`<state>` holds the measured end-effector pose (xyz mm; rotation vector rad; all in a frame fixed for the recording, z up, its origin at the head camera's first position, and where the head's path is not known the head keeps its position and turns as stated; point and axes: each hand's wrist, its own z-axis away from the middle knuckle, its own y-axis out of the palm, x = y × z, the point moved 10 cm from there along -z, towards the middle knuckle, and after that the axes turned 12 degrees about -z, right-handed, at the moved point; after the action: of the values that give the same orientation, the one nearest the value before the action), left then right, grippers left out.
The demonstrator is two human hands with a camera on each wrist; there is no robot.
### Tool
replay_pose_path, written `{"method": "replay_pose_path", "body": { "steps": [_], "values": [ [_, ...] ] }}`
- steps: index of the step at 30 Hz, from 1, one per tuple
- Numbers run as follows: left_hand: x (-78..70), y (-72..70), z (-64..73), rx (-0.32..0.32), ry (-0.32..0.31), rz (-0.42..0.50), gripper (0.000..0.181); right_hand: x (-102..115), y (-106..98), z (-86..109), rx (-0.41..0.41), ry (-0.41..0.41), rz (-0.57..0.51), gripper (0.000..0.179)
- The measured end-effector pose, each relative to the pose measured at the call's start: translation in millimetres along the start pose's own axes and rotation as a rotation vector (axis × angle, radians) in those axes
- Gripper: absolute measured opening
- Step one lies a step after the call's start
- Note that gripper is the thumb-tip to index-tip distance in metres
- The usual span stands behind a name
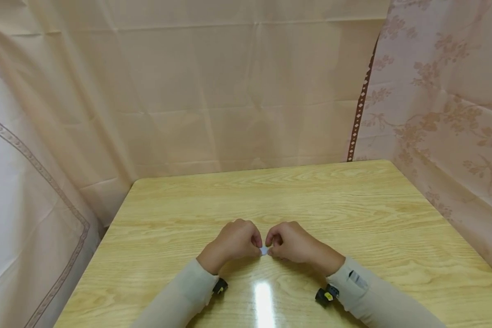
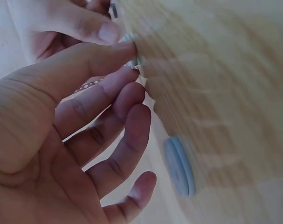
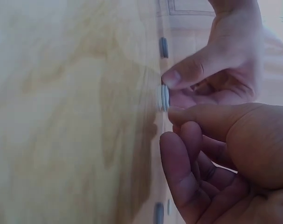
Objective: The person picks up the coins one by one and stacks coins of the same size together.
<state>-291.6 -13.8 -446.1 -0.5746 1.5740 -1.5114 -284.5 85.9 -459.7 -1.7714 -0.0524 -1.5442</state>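
Note:
Both hands meet at the middle of the wooden table (image 1: 352, 205), fingers curled. Between their fingertips is a small pale blue-grey disc piece (image 1: 263, 250), lying on the tabletop. In the right wrist view it looks like two thin discs stacked (image 3: 163, 97). My left hand (image 1: 255, 243) pinches it from the left, with the thumb tip (image 3: 176, 77) against it. My right hand (image 1: 272, 243) pinches it from the right, one finger (image 3: 202, 114) touching its edge. The left wrist view shows my left fingers (image 2: 127, 93) bent toward the table, with the piece mostly hidden.
More blue-grey discs lie on the table close by: one under my left hand (image 2: 179, 165), and two in the right wrist view (image 3: 163, 47) (image 3: 158, 212). Pink curtains (image 1: 229, 91) surround the table on three sides. Black wrist cameras (image 1: 327, 294) sit at both sleeves.

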Motion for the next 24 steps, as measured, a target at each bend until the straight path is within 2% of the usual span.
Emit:
{"method": "replay_pose_path", "body": {
  "steps": [4,10,16,24],
  "values": [
    [-0.6,0.1,-1.2,0.014,-0.007,-0.047,0.014,2.4,-11.4,1.3,-0.052,-0.032,0.045,0.006],
    [-2.7,-1.4,-2.1,0.03,-0.014,-0.092,0.016,-1.6,-31.9,4.8,-0.122,-0.026,0.09,0.009],
    [-5.5,-4.4,-1.3,0.027,-0.007,-0.116,0.014,-11.4,-44.2,8.2,-0.139,-0.021,0.089,0.009],
    [-4.4,-2.6,-2.6,0.023,-0.012,-0.142,0.013,-24.0,-59.6,17.4,-0.162,0.026,0.077,0.009]
  ]
}}
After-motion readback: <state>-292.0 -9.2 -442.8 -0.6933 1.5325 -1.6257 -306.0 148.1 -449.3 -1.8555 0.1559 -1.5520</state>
